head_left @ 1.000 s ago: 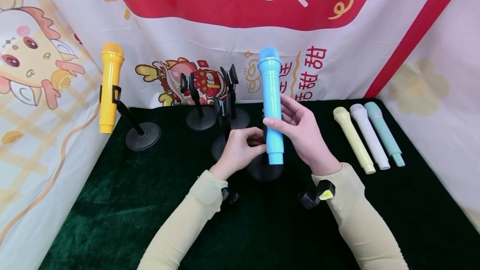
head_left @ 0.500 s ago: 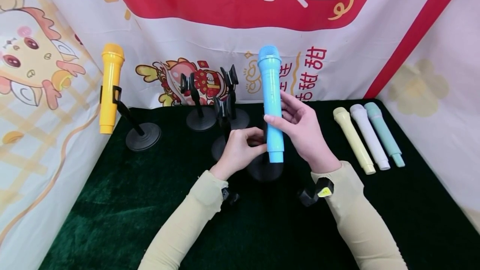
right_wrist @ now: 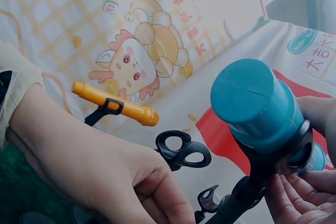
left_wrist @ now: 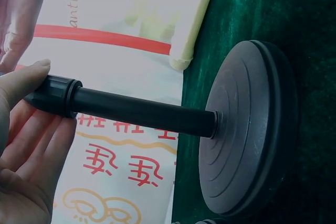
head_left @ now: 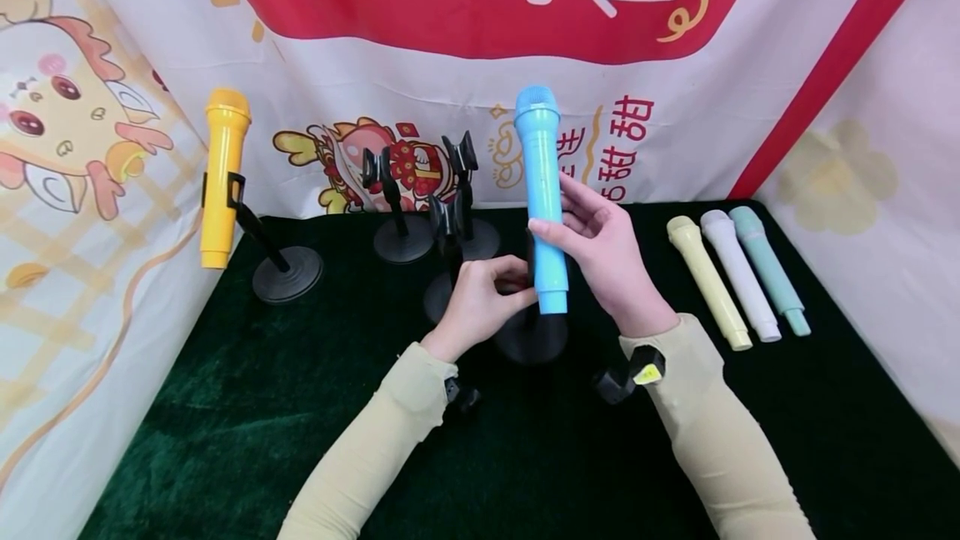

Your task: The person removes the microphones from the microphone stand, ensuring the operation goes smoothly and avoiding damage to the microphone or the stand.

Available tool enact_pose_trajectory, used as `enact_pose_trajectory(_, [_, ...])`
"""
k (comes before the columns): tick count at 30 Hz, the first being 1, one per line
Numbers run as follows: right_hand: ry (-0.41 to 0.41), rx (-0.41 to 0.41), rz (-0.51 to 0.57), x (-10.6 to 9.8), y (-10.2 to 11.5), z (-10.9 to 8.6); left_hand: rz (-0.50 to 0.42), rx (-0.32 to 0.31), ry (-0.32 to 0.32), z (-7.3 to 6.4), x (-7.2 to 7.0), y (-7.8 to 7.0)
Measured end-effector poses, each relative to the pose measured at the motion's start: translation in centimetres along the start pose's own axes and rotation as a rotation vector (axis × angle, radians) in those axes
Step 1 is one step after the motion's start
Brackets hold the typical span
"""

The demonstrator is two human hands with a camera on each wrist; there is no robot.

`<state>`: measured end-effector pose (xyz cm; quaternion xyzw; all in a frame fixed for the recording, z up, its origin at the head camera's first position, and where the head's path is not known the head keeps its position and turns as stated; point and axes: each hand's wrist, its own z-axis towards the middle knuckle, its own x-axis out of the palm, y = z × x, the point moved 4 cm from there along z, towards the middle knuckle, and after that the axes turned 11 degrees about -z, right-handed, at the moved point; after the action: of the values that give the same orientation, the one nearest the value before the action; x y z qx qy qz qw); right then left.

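My right hand (head_left: 611,265) grips a light blue microphone (head_left: 542,165), thumb across its front and fingers behind. The microphone stands nearly upright, head at the top. In the right wrist view its lower end (right_wrist: 244,103) points at the camera, and the black clip (right_wrist: 302,148) of a stand wraps its body. My left hand (head_left: 480,298) holds that stand below the clip. The left wrist view shows thumb and fingers round the collar (left_wrist: 55,95) at the top of the pole (left_wrist: 142,111). The round base (left_wrist: 236,129) rests on the green cloth.
An orange-yellow microphone (head_left: 223,182) sits in a stand at the left. Three black stands with bare clips, one of them a rear stand (head_left: 401,236), are grouped behind my left hand. Pale yellow (head_left: 708,282), white (head_left: 741,273) and teal (head_left: 770,269) microphones lie at the right.
The blue microphone has slid slightly upward along with my right hand, its lower end rising most. My left hand keeps its place on the stand.
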<state>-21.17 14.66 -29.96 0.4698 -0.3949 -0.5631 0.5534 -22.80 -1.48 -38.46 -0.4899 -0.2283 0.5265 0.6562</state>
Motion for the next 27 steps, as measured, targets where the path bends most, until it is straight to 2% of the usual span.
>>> enact_pose_trajectory(9, [-0.012,0.012,0.011,-0.1,0.3,0.7,0.005,-0.002,0.007,0.1,0.0,0.1])
enact_pose_trajectory(18, [-0.029,0.037,-0.027,-0.3,0.7,1.2,0.006,-0.009,0.026,0.0,0.0,-0.1])
enact_pose_trajectory(27, [-0.047,0.03,0.013,-0.2,0.9,1.9,-0.008,-0.027,0.036,0.0,0.0,-0.2])
